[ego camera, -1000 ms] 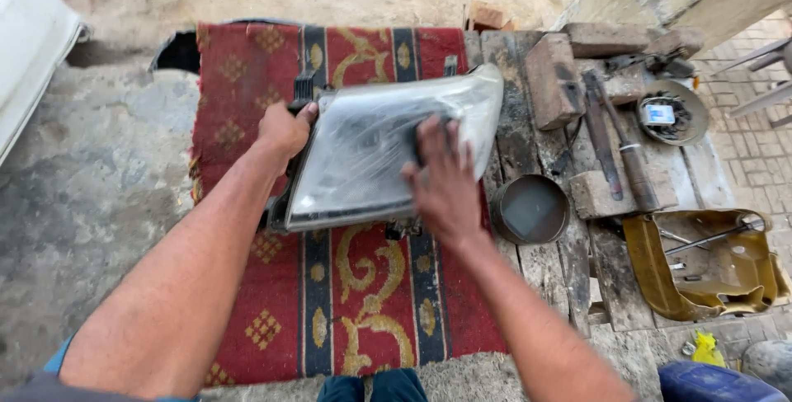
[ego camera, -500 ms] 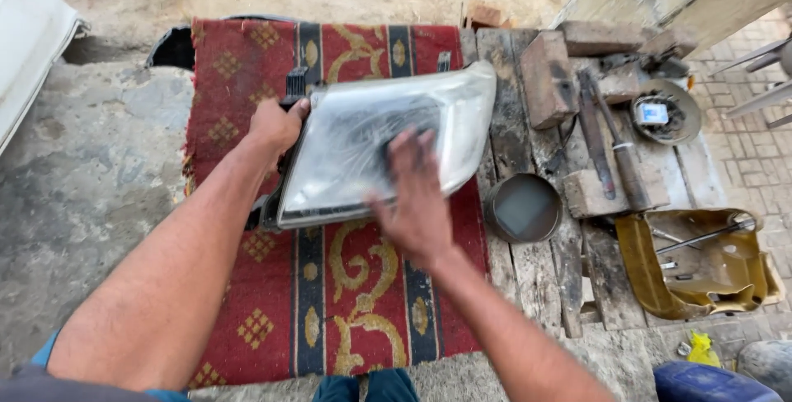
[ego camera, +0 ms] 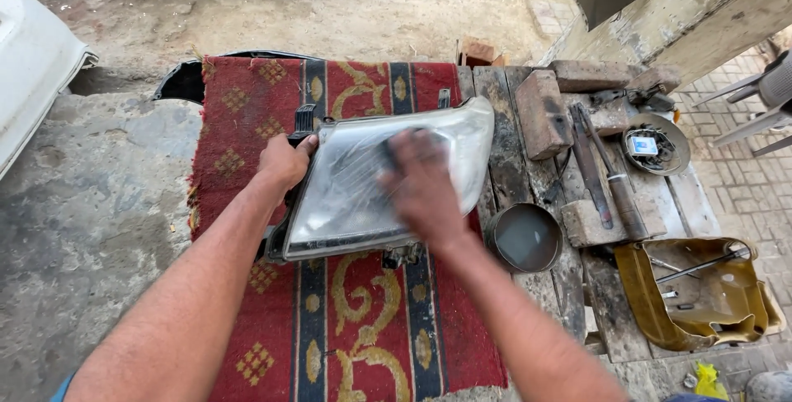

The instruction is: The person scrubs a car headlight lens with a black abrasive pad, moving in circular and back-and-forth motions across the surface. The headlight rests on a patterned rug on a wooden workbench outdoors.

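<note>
A large car headlight point(ego camera: 346, 196) with a cloudy clear lens lies tilted on a red patterned rug point(ego camera: 363, 336). My left hand point(ego camera: 285, 163) grips the headlight's upper left edge, next to a black mounting tab. My right hand point(ego camera: 425, 192) presses flat on the middle of the lens and is motion-blurred. A small dark sheet point(ego camera: 396, 150) shows under its fingertips. The housing's black underside peeks out at the lower left.
Right of the rug, a worn wooden bench point(ego camera: 503, 105) carries a round metal bowl of grey liquid point(ego camera: 524, 237), bricks point(ego camera: 540, 113), long tools point(ego camera: 615, 188), a round tin point(ego camera: 652, 145) and a yellow cut container point(ego camera: 701, 303). A white car panel point(ego camera: 33, 80) lies far left on concrete.
My right hand has slid down and then back up across the lens, rubbing it. My left hand keeps its hold on the headlight's edge.
</note>
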